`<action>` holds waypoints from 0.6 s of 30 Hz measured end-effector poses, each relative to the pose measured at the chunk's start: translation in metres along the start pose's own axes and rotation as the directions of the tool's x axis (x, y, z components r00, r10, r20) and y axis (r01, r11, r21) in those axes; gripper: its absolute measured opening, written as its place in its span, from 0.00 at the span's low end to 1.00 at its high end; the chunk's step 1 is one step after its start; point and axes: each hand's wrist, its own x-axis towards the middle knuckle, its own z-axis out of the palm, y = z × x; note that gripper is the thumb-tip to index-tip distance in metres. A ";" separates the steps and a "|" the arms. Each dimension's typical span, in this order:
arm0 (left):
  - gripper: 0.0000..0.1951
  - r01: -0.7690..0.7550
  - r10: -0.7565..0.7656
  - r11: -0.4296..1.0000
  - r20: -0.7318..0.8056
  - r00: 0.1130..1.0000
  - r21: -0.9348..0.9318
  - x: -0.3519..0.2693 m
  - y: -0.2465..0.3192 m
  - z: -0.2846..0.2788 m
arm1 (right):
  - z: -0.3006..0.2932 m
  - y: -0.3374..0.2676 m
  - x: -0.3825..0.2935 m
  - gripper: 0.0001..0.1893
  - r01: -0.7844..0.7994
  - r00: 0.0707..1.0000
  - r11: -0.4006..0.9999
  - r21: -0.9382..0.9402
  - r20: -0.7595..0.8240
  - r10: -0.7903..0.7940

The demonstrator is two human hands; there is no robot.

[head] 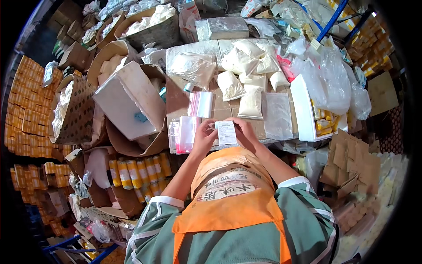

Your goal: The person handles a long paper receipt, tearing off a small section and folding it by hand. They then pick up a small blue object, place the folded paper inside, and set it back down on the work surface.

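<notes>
Close to my apron, at the table's near edge, a small white printed paper is held between both hands; it bears fine writing. My left hand has its thumb and fingertips at the paper's left edge. Along the right edge are the fingers of my right hand. Just left of my left hand lies a stack of zip-lock bags with red edges. Another zip-lock stack lies beyond it. A filled bag of pale powder sits beyond my right hand, beside a flat clear plastic bag.
More powder-filled bags are heaped at the table's far side, with a large clear bag of powder to their left. A white foam box with yellow packets stands right. Left are a foam box and several cartons.
</notes>
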 end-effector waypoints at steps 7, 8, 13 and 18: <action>0.15 -0.196 0.209 0.927 -0.006 0.978 0.319 -0.003 0.021 0.011 | -0.026 0.013 0.008 0.13 -0.170 0.973 0.860 0.482 -0.058 0.225; 0.15 -0.262 0.288 0.880 -0.006 0.958 0.396 -0.005 0.025 0.017 | -0.029 0.012 0.005 0.13 -0.170 0.973 0.858 0.485 -0.056 0.225; 0.15 -0.288 0.326 0.798 0.022 0.945 0.530 -0.006 0.031 0.048 | -0.059 -0.014 -0.009 0.13 -0.196 0.980 0.917 0.346 0.029 0.199; 0.15 -0.327 0.368 0.746 0.050 0.928 0.581 -0.006 0.030 0.102 | -0.104 -0.012 -0.034 0.15 -0.331 0.944 0.874 0.357 0.116 0.310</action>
